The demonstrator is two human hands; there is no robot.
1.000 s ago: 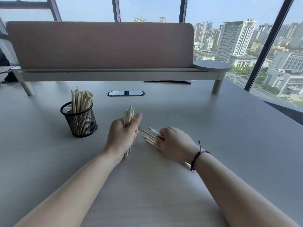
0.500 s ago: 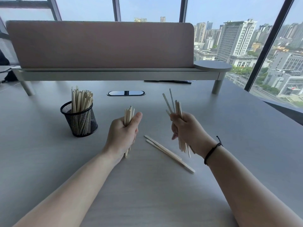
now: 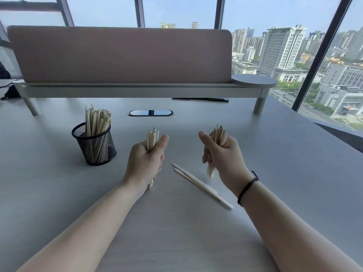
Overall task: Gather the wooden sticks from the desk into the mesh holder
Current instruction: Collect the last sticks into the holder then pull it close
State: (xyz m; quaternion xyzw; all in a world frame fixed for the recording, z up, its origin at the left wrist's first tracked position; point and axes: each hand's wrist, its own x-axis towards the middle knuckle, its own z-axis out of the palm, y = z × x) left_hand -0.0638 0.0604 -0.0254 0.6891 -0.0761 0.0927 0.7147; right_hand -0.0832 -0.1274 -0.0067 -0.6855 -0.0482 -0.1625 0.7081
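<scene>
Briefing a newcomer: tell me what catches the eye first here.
Both hands hold upright bundles of wooden sticks over the desk: left hand, right hand. Loose sticks lie between them, and a black mesh holder, already full of sticks, stands to the left.

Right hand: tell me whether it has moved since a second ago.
Yes. The right hand has lifted off the desk with a bundle of sticks, leaving the loose sticks lying there.
</scene>
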